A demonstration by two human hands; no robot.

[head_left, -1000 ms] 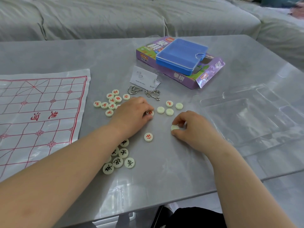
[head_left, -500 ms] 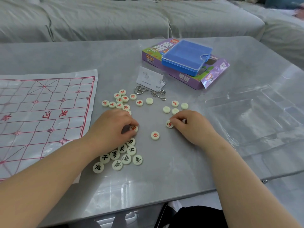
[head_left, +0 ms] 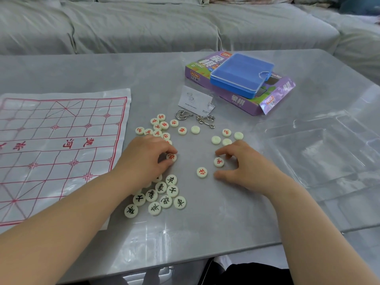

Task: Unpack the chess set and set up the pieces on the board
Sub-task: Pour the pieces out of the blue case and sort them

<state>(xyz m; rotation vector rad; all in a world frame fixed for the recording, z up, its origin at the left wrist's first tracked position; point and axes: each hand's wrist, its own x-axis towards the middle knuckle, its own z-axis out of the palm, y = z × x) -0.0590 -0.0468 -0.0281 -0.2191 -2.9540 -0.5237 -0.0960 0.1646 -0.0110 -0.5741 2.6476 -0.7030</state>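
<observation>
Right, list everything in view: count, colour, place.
Plastic-sheet board: one, white, red grid, table left.
Red-character round discs: about fifteen, cream, mid-table.
Black-character round discs: nine-plus, cream, near left wrist.
Blank round discs: four, cream, beyond hands.
Cardboard box: one, purple, far side.
Plastic case: one, blue, atop box.
Wire puzzles: two, silver, near box.
Paper card: one, white, behind puzzles.
Moulded plastic tray: one, clear, table right.
Fabric sofa: one, grey, behind table.
Left hand: one, pinching a red-character disc.
Right hand: one, fingers arched, beside another.
</observation>
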